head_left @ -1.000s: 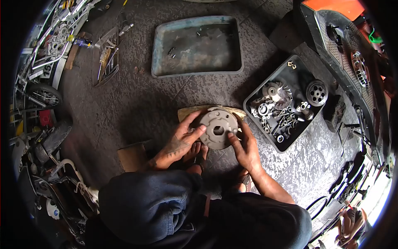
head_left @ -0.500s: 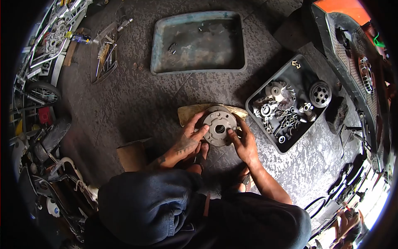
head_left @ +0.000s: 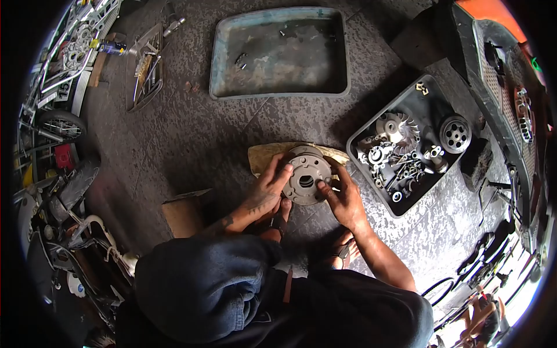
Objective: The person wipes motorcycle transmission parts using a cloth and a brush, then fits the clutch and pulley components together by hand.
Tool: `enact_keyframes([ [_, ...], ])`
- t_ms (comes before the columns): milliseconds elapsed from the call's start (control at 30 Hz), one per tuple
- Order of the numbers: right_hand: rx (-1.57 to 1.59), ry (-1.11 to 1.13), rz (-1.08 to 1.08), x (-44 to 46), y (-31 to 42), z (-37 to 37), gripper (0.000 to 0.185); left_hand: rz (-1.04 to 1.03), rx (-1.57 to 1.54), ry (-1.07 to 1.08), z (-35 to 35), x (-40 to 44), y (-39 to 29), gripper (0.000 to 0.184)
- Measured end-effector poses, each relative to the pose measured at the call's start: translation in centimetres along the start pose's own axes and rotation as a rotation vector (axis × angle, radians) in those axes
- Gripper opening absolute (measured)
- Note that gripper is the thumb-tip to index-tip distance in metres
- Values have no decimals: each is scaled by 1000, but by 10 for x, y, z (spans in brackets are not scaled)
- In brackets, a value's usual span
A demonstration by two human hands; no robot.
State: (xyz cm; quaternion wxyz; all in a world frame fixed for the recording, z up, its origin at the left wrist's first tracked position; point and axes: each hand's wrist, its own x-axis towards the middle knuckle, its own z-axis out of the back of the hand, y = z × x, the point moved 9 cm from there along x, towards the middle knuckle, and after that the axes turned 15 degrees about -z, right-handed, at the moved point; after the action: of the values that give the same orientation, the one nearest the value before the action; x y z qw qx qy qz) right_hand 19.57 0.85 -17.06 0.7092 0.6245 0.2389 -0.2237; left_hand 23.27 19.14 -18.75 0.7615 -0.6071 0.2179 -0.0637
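Note:
A round grey metal part (head_left: 307, 181) with a central hole and small holes round its face is held between both hands. My left hand (head_left: 268, 187) grips its left edge, thumb on the face. On the right edge my right hand (head_left: 343, 200) is wrapped round it, its thumb near the central hole. Beneath and behind the part lies a yellowish-brown piece (head_left: 261, 158) on the floor. The part's underside and some fingertips are hidden.
A black tray (head_left: 406, 210) at the right holds a finned disc, a round drilled plate and small metal parts. A large shallow tray (head_left: 278, 94) lies ahead, a tool tray (head_left: 145, 103) at the left. Motorcycle parts line both sides; a cardboard piece (head_left: 183, 216) lies left of the feet.
The view has shifted slightly, so the trays appear displaced. The round part has tilted in the hands, showing more of its rear rim. Both hands keep their hold on it.

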Motion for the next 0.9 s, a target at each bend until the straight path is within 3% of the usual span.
enact_keyframes([
  [67,13,44,-43,-2,5,0,53,-223,228,60,-3,0,-16,45],
  [133,31,78,-87,1,5,0,53,34,-16,31,-5,3,-1,40],
  [167,-1,62,-57,1,8,1,54,43,-19,31,-7,2,2,40],
  [233,-34,52,-28,3,10,-1,55,-176,156,12,-4,6,-10,37],
  [367,108,69,-54,-4,7,-8,56,-47,36,-18,-5,21,-31,32],
  [500,13,17,-60,-8,-3,-7,56,-128,119,130,-16,36,-41,31],
  [633,279,67,-196,-9,-16,-12,53,-224,163,231,-25,54,-50,28],
  [900,370,28,-171,-12,-27,-17,51,-334,217,359,-38,62,-54,25],
])
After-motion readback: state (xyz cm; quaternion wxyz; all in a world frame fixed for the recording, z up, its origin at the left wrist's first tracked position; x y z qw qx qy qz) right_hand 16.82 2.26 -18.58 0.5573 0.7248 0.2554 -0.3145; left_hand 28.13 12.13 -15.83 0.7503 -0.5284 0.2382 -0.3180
